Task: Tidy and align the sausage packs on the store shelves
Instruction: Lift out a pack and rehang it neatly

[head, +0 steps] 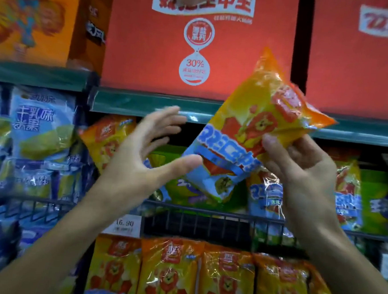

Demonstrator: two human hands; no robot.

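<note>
Red cartons [199, 42]: they fill the top shelf, well above where I'm working; I leave them alone.
Middle shelf [206, 214]: its wire front rail holds a loose mix of orange, green and blue packs, some leaning; the one at the left [106, 140] tilts over.
Lower row [201, 277]: orange packs stand upright, side by side, and look fairly even already.
Held sausage pack [248, 128]: it sits in the air in front of the middle shelf, tilted, top corner up and to the right.
How it handles: I judge it light and soft; the glossy film crinkles and will likely slip and sag if I hold one corner only.
Right hand [303, 164]: fingers and thumb pinch the pack's right lower edge.
Left hand [148, 152]: fingers spread, holding nothing, thumb tip just beside the pack's lower left edge.
Where to grip: I'd support both side edges near the middle, not the sealed ends.
</note>
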